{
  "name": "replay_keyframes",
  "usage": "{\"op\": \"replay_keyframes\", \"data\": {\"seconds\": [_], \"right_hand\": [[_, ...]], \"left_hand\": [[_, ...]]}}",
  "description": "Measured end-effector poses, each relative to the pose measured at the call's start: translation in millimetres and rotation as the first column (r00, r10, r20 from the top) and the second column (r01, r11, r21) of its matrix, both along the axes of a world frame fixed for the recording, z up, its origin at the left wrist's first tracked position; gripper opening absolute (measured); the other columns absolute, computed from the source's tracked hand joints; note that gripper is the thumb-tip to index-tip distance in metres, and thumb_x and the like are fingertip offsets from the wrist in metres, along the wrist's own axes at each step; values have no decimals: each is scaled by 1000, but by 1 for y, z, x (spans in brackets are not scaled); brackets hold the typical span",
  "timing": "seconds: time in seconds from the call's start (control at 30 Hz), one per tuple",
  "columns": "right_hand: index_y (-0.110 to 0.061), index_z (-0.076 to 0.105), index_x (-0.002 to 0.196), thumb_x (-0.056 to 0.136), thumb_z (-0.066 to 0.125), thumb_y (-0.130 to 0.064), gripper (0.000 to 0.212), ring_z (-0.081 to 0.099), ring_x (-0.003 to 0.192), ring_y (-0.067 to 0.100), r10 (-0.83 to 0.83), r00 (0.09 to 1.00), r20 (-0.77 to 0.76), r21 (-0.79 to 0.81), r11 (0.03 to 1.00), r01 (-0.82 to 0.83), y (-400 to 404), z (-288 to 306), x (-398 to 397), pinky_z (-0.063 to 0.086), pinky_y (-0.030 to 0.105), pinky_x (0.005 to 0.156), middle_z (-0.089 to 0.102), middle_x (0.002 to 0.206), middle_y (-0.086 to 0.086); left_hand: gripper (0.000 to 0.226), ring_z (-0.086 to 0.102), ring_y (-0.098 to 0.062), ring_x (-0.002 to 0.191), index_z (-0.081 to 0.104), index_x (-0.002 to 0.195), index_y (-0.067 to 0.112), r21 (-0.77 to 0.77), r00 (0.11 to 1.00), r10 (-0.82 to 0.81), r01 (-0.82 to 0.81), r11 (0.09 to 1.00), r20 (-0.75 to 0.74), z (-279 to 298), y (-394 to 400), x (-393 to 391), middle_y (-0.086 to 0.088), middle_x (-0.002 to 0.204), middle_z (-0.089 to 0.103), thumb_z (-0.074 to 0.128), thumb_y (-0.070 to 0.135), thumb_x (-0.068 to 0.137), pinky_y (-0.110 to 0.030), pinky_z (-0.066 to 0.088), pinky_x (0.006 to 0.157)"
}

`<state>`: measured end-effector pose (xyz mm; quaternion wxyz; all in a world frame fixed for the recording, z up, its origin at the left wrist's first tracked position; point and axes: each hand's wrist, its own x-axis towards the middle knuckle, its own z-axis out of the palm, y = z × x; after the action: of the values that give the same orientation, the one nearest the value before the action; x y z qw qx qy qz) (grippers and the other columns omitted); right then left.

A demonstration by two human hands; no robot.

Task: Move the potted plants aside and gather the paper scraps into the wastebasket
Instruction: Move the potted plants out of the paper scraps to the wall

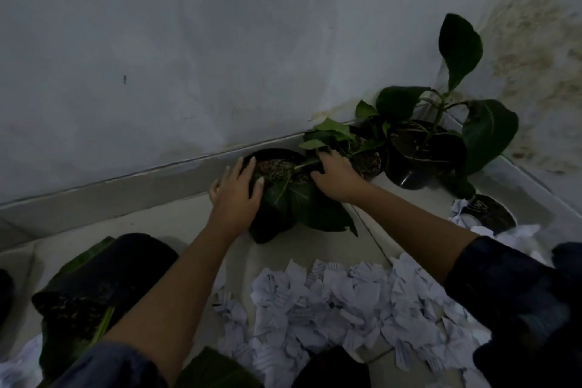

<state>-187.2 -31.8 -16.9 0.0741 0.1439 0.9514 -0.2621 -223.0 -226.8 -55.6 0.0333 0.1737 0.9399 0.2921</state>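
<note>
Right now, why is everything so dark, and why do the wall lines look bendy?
In the head view, the light is dim, so the black pot and its leaves nearly merge; the white paper scraps stand out brightest. The wide-angle lens curves the baseboard. The left hand and right hand look slightly soft.

Bare floor [132,227] left of the held pot [267,198]; pots [422,154] crowding its right.
</note>
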Motion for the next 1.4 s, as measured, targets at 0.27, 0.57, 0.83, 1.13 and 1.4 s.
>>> {"op": "replay_keyframes", "data": {"seconds": [0.27,0.57,0.83,1.13,1.4], "right_hand": [[-21,7,150,97,25,-53,65,20,133,37,13,999,35,318,948,-23,-12,-17,31,28,45,105,17,148,21],[-24,3,150,96,24,-55,66,18,136,36,18,1000,14,335,942,-22,-10,-24,36,26,46,106,13,152,19],[-22,7,151,97,25,-53,65,-2,144,36,-50,998,-39,208,977,57,-17,-26,48,16,45,114,-3,156,23],[-26,3,150,97,25,-50,62,-9,142,43,54,975,-214,322,947,18,-54,4,65,5,53,115,-6,155,26],[-28,2,150,98,28,-48,62,-16,143,35,181,962,-205,327,939,-107,-98,19,72,-2,49,116,-18,155,16]], "left_hand": [[71,-2,-20,146,0,150,18,149,974,-84,53,987,210,-6,-5,1,2,157,-16,31,51,95,-46,16,117],[129,-14,-29,143,-6,147,38,158,936,-66,12,987,345,9,2,14,11,153,-27,22,102,37,-59,3,114],[102,-18,-32,142,-7,148,36,-48,926,-71,95,994,370,19,-22,23,11,155,-17,11,90,62,-60,-7,112],[90,-16,-28,143,-14,147,31,-350,959,-166,241,905,230,69,-66,29,2,155,-23,15,78,76,-57,-6,113],[83,4,-10,144,2,150,27,-380,878,-426,478,792,216,108,-94,26,8,157,1,31,69,84,-25,2,113]]}}
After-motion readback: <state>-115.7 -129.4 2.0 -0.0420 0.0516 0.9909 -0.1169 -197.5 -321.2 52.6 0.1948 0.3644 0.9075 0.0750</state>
